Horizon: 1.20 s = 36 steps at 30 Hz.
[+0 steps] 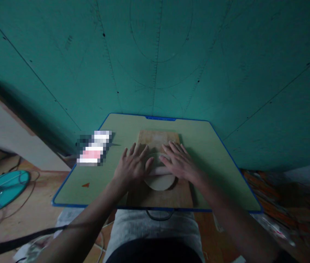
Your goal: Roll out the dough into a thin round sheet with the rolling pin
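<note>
A round, flat sheet of pale dough (160, 183) lies on a wooden cutting board (159, 199). Across the dough rests a light-coloured rolling pin (159, 171), its ends hidden beneath my hands. My left hand (133, 164) lies over the pin's left end, fingers stretched forward and apart. Over the right end is my right hand (179, 160), palm down, with its fingers likewise extended. Both thumbs point inward above the dough. Neither hand wraps its fingers around the pin.
The board sits on a pale folding table (212, 175) with a blue edge, against a green wall (155, 54). A phone-like, pixelated screen (95, 148) and a small orange triangle (85, 185) are at left. A teal round object (4, 191) and cables lie on the floor.
</note>
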Each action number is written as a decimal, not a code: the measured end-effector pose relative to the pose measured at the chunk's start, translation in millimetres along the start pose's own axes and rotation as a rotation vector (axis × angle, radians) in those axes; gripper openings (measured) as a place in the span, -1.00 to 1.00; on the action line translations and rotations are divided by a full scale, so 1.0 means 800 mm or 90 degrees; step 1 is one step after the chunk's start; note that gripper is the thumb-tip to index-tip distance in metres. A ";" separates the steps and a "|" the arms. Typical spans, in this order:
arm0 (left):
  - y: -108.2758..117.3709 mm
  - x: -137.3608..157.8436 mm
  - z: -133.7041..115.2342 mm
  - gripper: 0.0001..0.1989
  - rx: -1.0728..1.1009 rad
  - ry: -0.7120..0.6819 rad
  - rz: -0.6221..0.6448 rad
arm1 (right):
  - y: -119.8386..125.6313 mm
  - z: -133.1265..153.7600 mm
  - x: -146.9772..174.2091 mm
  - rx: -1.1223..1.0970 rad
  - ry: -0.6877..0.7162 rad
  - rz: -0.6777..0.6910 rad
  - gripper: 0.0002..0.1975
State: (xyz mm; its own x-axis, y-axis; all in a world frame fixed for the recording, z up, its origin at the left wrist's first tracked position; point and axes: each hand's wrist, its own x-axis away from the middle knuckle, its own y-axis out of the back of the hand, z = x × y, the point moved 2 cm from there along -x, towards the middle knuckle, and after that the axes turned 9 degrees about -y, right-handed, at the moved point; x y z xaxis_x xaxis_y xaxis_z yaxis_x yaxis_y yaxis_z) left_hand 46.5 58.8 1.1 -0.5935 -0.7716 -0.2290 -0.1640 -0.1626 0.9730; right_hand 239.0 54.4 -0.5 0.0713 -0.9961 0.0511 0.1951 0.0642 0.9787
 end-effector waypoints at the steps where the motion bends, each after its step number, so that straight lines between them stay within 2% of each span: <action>1: -0.001 -0.007 0.003 -0.49 0.006 0.009 0.015 | 0.000 -0.001 -0.009 -0.005 -0.018 0.023 -0.29; 3: -0.001 -0.013 0.006 -0.49 0.008 0.017 0.028 | 0.002 -0.001 -0.015 -0.005 -0.036 0.034 -0.29; 5: 0.001 -0.006 0.002 -0.48 -0.007 0.011 0.007 | 0.003 0.002 -0.003 0.011 -0.017 -0.012 -0.31; 9: 0.005 0.043 -0.025 -0.46 -0.045 -0.021 -0.082 | -0.002 0.008 0.059 0.046 0.056 -0.116 -0.37; 12: 0.012 0.079 -0.047 -0.46 -0.055 -0.054 -0.127 | -0.007 0.010 0.100 0.048 0.090 -0.141 -0.40; 14: 0.016 0.087 -0.053 -0.47 -0.054 -0.065 -0.130 | -0.008 0.011 0.109 0.046 0.098 -0.144 -0.41; 18: 0.013 0.068 -0.042 -0.49 -0.035 -0.038 -0.097 | -0.002 0.011 0.079 0.045 0.073 -0.119 -0.42; 25: -0.002 0.000 -0.003 -0.53 -0.028 0.023 -0.005 | 0.000 0.003 -0.024 -0.006 0.054 -0.030 -0.37; 29: 0.002 -0.029 0.016 -0.59 -0.008 0.056 -0.010 | 0.001 0.002 -0.068 -0.016 0.048 0.005 -0.48; 32: 0.006 -0.030 0.016 -0.63 -0.005 0.050 -0.022 | 0.007 0.006 -0.068 -0.008 0.077 -0.020 -0.55; 36: 0.008 -0.004 -0.004 -0.66 -0.007 0.005 -0.030 | 0.007 0.008 -0.026 -0.030 0.097 -0.018 -0.53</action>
State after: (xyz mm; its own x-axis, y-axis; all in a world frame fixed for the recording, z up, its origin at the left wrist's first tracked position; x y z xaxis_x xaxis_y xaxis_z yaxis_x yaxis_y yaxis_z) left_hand 49.9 57.9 7.7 -0.5797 -0.7672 -0.2745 -0.1833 -0.2055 0.9613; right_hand 232.0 75.4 5.4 0.2116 -0.9773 -0.0107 0.2444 0.0423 0.9688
